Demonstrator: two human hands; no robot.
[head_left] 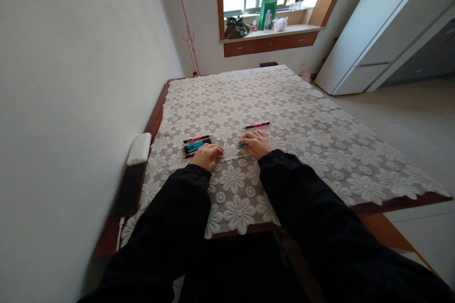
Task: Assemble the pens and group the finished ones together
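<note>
Both my hands rest on a table covered with a white lace flower cloth [284, 118]. My left hand [208, 155] lies fingers curled beside a small bunch of pens [196, 145], red and teal ones. My right hand [256, 144] is curled over a teal pen tip [241, 145]. A thin clear stick [235, 156] lies between the two hands; whether either hand pinches it I cannot tell. A single red pen [258, 125] lies just beyond my right hand.
A white power bank [140, 148] sits on a dark slab [128, 189] at the table's left edge, by the wall. A window sill with bags [268, 12] is at the back, a white cabinet [373, 33] at right.
</note>
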